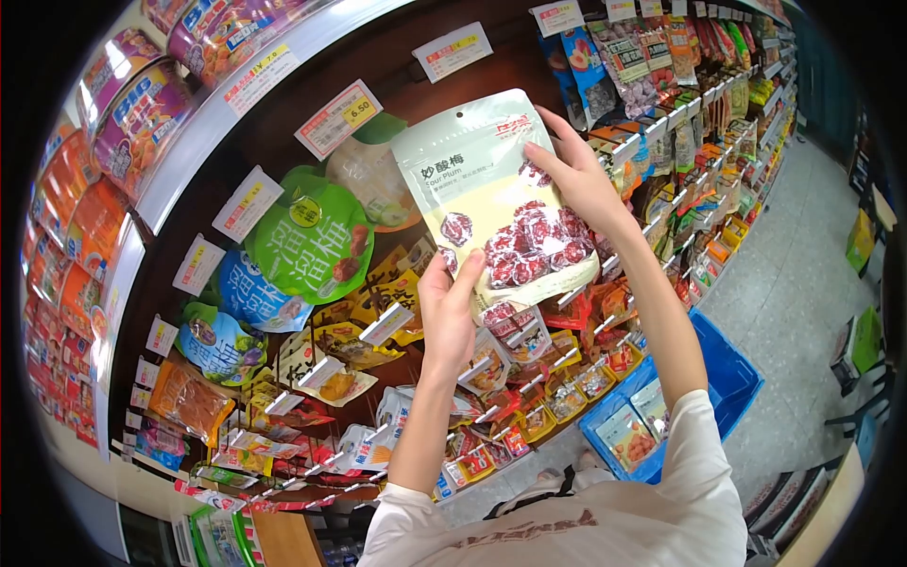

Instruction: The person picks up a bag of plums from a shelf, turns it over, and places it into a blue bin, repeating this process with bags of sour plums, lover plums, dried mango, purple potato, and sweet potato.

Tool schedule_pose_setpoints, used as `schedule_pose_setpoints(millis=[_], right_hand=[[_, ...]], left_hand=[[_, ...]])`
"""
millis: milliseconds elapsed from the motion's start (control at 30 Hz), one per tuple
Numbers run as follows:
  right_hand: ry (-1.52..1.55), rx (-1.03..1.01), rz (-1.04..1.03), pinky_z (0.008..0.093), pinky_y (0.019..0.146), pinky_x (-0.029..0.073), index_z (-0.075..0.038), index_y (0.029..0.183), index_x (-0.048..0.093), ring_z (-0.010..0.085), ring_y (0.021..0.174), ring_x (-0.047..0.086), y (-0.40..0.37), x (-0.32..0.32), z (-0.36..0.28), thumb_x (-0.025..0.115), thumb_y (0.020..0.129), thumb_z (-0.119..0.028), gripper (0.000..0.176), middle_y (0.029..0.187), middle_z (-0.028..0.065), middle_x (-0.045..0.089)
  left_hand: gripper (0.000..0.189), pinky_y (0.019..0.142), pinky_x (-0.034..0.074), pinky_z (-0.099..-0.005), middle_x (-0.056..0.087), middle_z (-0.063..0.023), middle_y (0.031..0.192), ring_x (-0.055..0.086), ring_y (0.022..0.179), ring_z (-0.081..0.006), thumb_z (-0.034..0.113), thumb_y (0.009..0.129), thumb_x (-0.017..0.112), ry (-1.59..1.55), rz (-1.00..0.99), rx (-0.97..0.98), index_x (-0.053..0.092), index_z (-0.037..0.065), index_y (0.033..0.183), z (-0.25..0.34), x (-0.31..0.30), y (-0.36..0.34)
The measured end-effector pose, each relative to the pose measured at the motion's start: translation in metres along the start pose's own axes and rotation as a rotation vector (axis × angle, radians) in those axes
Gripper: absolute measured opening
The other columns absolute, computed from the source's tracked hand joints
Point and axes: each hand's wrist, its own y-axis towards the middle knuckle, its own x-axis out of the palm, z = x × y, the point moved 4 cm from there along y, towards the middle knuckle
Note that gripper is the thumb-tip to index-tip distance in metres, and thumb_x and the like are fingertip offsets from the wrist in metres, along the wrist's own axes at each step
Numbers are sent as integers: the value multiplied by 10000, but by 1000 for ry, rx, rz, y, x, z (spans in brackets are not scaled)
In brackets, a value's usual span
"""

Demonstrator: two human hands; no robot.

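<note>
A pouch of sour plums, pale green and cream with dark red plums printed on it, is held up in front of the snack rack. My left hand grips its lower left edge, thumb on the front. On the upper right edge, my right hand pinches it with the thumb in front and fingers behind. Just left of the pouch hang a round green plum bag and a paler bag, the latter partly covered by the pouch. Behind my left wrist are yellow snack packets.
A blue crate with flat snack pouches inside stands on the floor at lower right. Instant noodle tubs fill the left shelf. Price tags stick out from the rack. The tiled aisle runs along the right.
</note>
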Motion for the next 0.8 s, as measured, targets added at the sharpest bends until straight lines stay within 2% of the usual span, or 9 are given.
schedule_pose_setpoints(millis=[33,67,167,367,633,733,800], right_hand=[[-5,19,-3,272,883,494,47,1420,426,130,1044,618,-5,-5,-2,638,971,-217,562,1214,104,642],[-3,18,-4,272,883,494,47,1420,426,130,1044,618,-11,-11,-1,638,971,-217,562,1214,104,642],[35,137,-59,255,863,498,43,1308,559,96,1007,624,-32,-24,-2,616,985,-214,416,1145,72,677],[75,208,-76,262,899,493,43,1340,532,91,1027,621,-63,-39,1,613,988,-211,442,1180,68,670],[215,243,-35,269,916,488,40,1385,486,95,1053,612,-63,-48,10,611,986,-196,480,1218,74,648],[192,185,-3,269,922,486,29,1384,490,96,1049,612,-60,-49,7,607,987,-194,470,1209,73,651],[202,181,28,266,929,480,20,1372,499,96,1056,606,-60,-54,6,607,987,-196,455,1209,71,649]], left_hand=[[245,848,516,-275,683,-83,1123,644,962,-105,69,985,597,-12,4,-3,583,-30,1208,-4,3,1],[245,846,517,-276,682,-84,1125,645,961,-106,67,985,597,-22,6,-5,582,-31,1209,-7,5,2],[252,843,521,-275,682,-86,1132,647,964,-106,67,986,598,-48,9,-9,582,-35,1215,-10,18,2],[260,835,523,-275,682,-87,1135,644,959,-102,85,978,619,-47,17,-3,593,-35,1208,-23,27,7],[257,857,513,-277,684,-80,1116,644,958,-105,93,977,624,11,-1,15,591,-38,1195,-25,42,13],[296,876,508,-284,669,-97,1149,635,1000,-119,89,973,628,195,-58,-32,559,-45,1228,-15,42,19],[352,941,505,-302,631,-136,1223,624,1087,-151,87,982,599,331,-157,105,497,-50,1290,-2,51,21]])
